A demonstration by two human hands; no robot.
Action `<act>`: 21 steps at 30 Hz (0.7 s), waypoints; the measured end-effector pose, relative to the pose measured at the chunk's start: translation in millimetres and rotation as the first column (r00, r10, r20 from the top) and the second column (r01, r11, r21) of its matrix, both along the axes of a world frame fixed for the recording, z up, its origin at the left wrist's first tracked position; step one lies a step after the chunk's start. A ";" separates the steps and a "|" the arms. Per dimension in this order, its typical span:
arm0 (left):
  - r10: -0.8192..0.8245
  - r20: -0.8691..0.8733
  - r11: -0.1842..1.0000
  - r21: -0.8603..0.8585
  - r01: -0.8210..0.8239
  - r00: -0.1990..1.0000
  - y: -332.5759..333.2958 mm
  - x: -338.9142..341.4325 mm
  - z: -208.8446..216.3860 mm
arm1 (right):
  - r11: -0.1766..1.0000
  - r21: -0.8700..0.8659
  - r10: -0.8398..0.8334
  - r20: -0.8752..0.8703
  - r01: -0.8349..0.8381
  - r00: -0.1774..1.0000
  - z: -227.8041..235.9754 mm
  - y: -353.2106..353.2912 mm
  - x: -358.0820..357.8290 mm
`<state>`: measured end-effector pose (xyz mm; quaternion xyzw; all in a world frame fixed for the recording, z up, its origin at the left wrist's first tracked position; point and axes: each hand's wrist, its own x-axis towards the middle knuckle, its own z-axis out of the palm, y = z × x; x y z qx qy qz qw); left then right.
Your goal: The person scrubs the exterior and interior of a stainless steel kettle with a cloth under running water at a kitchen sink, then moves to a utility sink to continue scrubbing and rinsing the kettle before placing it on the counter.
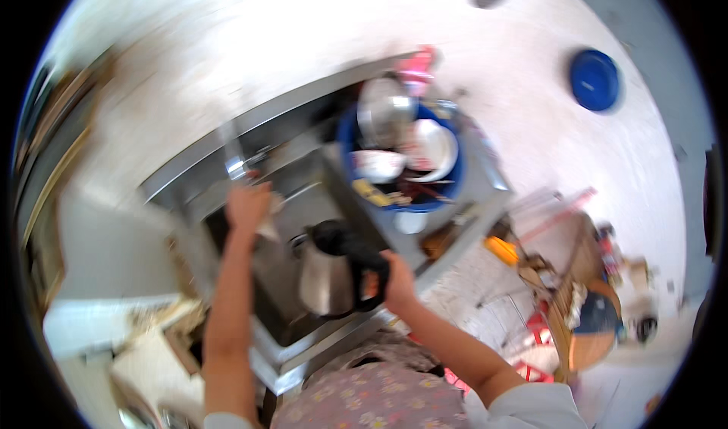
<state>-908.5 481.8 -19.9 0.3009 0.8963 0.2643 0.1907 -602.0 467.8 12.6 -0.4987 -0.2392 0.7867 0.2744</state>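
Observation:
A steel electric kettle (pixel 324 281) with a black lid and black handle is held over the sink basin (pixel 307 205). My right hand (pixel 399 283) grips its handle from the right. At the back left of the basin, my left hand (pixel 249 207) is by the faucet (pixel 236 168), its fingers closed and blurred by motion. Something pale (pixel 271 223), perhaps a cloth, shows beside that hand. Whether my left fingers touch the faucet is not clear.
Right of the basin, a blue tub (pixel 346 147) of bowls, a metal pot (pixel 385 114) and utensils stands on the steel drainboard. A blue lid or basin (pixel 594 80) hangs on the white wall. Cardboard and clutter (pixel 584 308) lie at the right, with boards (pixel 57 163) at the left.

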 end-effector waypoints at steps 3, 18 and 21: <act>-0.313 -0.312 0.799 0.423 0.426 0.897 46.2 -37.9 -48.0 | 0.995 0.006 -0.100 0.166 0.100 0.981 -2.8 -12.1 6.0; -0.387 -0.283 0.843 0.277 0.461 0.878 20.6 -71.1 -152.1 | 0.987 -0.044 -0.154 0.022 0.155 0.988 -2.9 16.7 21.0; -0.111 0.140 0.871 0.490 0.029 0.984 3.6 -75.3 -184.4 | 0.986 -0.104 -0.124 0.092 0.133 0.988 -8.8 30.5 5.2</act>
